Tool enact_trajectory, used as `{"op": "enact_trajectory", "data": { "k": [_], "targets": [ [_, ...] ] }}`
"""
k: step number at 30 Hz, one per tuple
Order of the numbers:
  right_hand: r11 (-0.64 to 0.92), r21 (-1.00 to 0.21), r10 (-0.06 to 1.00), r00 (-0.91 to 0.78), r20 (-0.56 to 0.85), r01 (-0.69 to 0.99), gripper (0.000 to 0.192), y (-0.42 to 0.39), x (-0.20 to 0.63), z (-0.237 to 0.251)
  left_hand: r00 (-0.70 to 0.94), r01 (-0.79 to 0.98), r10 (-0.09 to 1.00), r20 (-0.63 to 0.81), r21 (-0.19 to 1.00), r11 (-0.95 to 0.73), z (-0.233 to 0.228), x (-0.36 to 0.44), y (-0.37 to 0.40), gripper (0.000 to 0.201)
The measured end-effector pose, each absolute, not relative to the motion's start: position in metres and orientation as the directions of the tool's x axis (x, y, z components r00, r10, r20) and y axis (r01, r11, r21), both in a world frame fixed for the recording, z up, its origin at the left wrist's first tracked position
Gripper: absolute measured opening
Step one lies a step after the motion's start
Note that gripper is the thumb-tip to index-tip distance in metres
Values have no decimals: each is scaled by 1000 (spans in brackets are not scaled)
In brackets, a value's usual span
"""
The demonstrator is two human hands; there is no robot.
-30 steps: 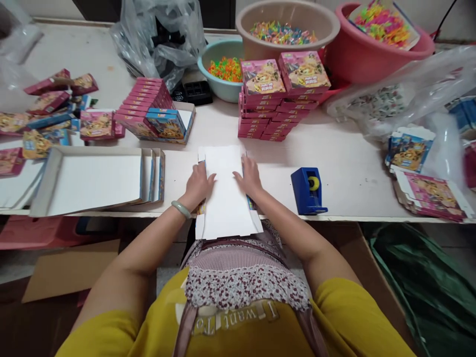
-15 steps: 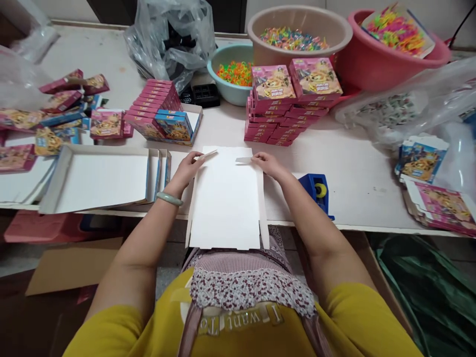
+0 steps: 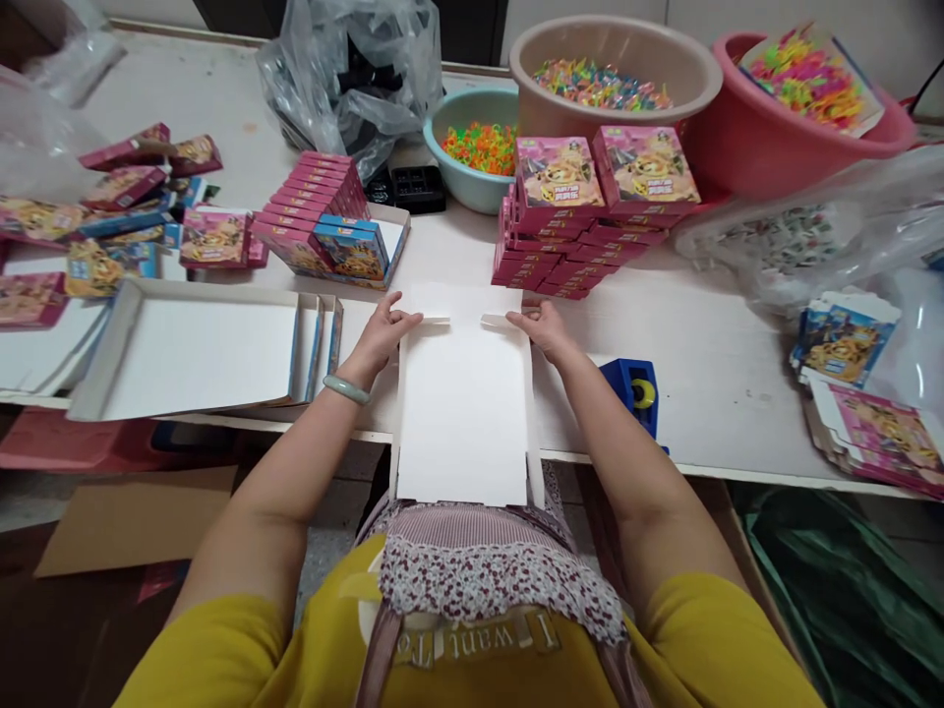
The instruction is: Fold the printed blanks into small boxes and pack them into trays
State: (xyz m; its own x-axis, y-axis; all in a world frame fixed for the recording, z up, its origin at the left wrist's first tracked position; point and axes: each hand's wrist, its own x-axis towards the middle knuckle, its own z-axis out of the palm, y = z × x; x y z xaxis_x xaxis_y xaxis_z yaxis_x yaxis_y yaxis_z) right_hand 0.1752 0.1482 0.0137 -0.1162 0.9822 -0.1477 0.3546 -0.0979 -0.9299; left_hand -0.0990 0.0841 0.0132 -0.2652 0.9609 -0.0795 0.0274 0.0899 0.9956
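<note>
A white cardboard tray [image 3: 464,413], partly folded, lies across the table's front edge, its near end against my apron. Its long side walls stand up, and a flat flap extends at the far end. My left hand [image 3: 384,334] grips the far left corner, thumb along a small tab that is folded inward. At the far right corner my right hand [image 3: 546,329] holds the matching tab between thumb and fingers. Some fingers of both hands are hidden behind the side walls. Folded trays [image 3: 199,339] with white insides stand to my left.
Stacked pink boxes [image 3: 582,211] stand beyond the right hand; a tray of pink and blue boxes [image 3: 317,221] is at the back left. A blue tape dispenser [image 3: 632,388] sits right. Basins, a light-blue one [image 3: 472,177] among them, hold colourful small pieces. Flattened cartons [image 3: 874,433] lie far right.
Both tabs at the far corners are now folded further inward, nearly in line with each other. My hands still hold the corners. The view has shifted slightly.
</note>
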Motion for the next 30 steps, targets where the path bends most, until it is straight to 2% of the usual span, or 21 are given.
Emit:
{"op": "enact_trajectory", "data": {
  "k": [3,5,7,9,10,12,14,16,18,20,22,26,30],
  "targets": [
    [-149,-929,965,-154,-211,339,27,152,176,12,-204,62,977,-57,996,71,6,-98,88,32],
    [-238,-902,929,-188,-320,361,31,155,177,15,-190,108,980,-58,991,79,3,-97,91,39],
    [-346,-860,867,-223,-446,376,43,158,179,22,-157,108,969,-190,972,208,4,-99,95,51],
    [-374,-822,800,-299,-520,429,43,162,182,30,-90,79,926,-366,924,373,8,-105,101,64],
    [-326,-806,775,-349,-527,494,38,164,182,34,-47,82,903,-427,899,429,11,-108,104,66],
    [-92,-722,754,-426,-500,686,24,167,179,40,44,188,889,-455,878,440,17,-114,110,56],
    [244,-492,767,-477,-429,836,25,166,171,44,117,433,909,-401,844,317,22,-115,113,34],
    [505,-198,769,-542,-339,840,26,162,159,44,162,727,938,-307,679,97,26,-108,114,20],
    [631,-29,734,-609,-302,775,25,157,149,43,209,909,956,-205,402,-113,28,-98,112,18],
    [678,3,699,-644,-311,735,29,154,143,41,279,951,948,-152,181,-251,29,-89,109,22],
    [686,-8,688,-653,-318,727,30,152,142,40,332,943,930,-158,75,-324,32,-81,108,25],
    [691,-11,686,-661,-304,723,30,151,145,40,348,936,920,-182,7,-353,36,-73,109,29],
    [714,17,675,-682,-281,700,30,148,142,38,325,943,927,-189,-4,-332,35,-66,111,23]
  ]
}}
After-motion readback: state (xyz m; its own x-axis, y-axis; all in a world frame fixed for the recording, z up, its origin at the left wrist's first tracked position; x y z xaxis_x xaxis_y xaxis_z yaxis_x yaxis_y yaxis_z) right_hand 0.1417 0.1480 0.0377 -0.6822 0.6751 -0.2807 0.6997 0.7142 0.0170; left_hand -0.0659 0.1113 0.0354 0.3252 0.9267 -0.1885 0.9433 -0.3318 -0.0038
